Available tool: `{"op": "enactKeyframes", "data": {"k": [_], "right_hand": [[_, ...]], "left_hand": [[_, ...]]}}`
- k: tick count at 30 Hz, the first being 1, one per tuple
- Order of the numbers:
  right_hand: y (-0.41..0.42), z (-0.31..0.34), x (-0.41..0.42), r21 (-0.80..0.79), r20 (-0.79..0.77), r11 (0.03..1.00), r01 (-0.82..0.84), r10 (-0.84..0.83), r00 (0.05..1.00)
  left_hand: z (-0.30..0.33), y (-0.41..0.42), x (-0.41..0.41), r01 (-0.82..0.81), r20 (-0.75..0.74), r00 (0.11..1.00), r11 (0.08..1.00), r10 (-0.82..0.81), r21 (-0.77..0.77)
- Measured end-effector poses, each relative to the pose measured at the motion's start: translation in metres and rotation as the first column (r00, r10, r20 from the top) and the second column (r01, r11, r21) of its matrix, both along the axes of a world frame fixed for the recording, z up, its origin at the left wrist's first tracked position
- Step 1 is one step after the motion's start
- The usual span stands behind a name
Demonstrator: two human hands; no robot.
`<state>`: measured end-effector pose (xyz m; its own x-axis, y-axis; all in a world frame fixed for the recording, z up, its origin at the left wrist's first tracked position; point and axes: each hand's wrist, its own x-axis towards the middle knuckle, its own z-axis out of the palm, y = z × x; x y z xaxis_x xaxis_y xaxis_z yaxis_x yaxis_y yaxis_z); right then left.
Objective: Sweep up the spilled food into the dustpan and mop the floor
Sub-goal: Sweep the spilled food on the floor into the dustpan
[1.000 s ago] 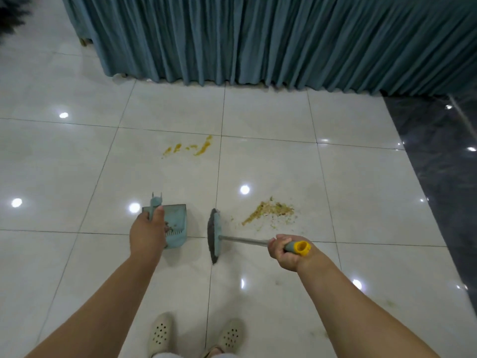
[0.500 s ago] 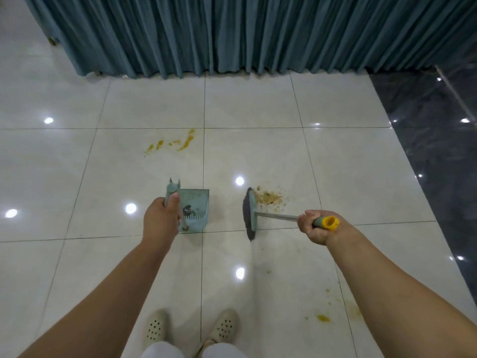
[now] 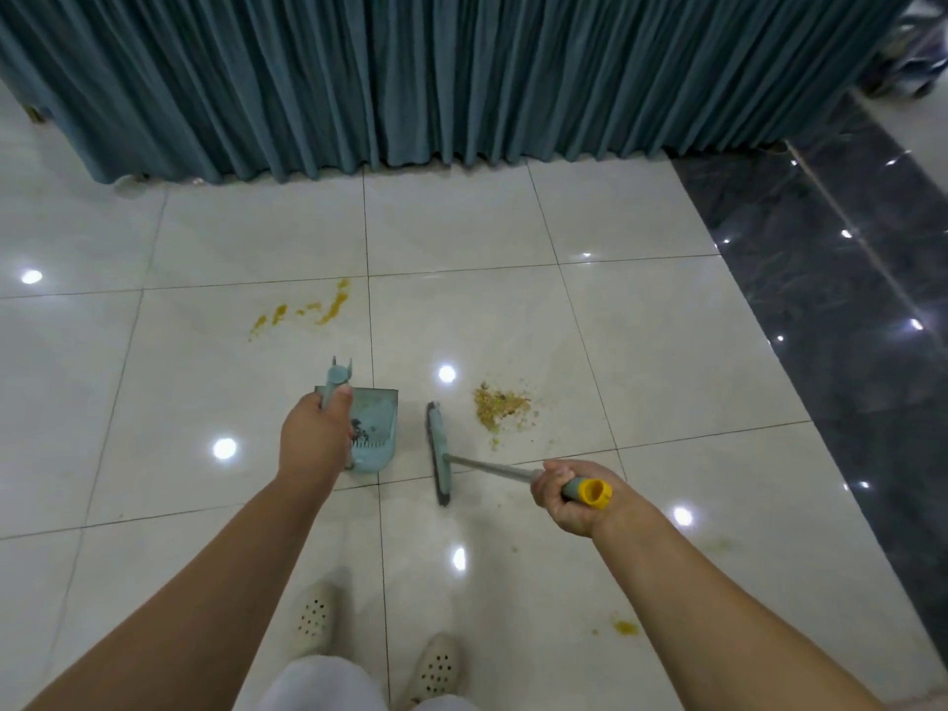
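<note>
Crumbs (image 3: pixel 500 410) beyond broom (image 3: pixel 439 454), right grip (image 3: pixel 569 497)

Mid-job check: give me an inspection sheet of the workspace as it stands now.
Surface: glossy pale tile floor, dark marble strip at right.
Job's things: crumb pile right of the broom head; teal dustpan left of it; no mop seen.
Clutter: yellow smears ahead; yellow spot and faint stain near right arm.
Grippers: left hand holds dustpan handle; right hand holds the broom's yellow-capped grip.
Cables: nothing seen.
Surroundings: teal curtain ahead; person's shoes below.
</note>
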<state>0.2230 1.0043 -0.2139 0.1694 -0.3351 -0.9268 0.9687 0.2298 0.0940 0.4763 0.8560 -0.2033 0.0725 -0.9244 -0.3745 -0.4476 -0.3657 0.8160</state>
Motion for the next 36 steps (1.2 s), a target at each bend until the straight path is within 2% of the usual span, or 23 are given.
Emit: {"op": "enactKeyframes", "data": {"k": [7,15,24,36], "right_hand": [[-0.018,-0.002,0.022,0.005,-0.042,1.000,0.026,-0.026,0.999],[-0.071,0.014,0.043,0.003,-0.071,0.971,0.240,-0.239,0.968],[-0.114,0.031,0.101,-0.085,-0.036,0.822,0.563,-0.568,0.823],[-0.076,0.040,0.192,-0.081,0.007,0.610,0.788,-0.791,0.612]], "left_hand": [[0.005,-0.037,0.005,0.099,0.033,0.995,0.995,-0.098,-0.027],[-0.006,-0.129,-0.004,0.294,0.043,0.955,0.955,-0.295,0.022],[0.000,-0.226,-0.027,0.584,-0.006,0.810,0.806,-0.586,0.101],[-0.004,-0.213,-0.032,0.810,-0.005,0.581,0.579,-0.814,0.091]]}}
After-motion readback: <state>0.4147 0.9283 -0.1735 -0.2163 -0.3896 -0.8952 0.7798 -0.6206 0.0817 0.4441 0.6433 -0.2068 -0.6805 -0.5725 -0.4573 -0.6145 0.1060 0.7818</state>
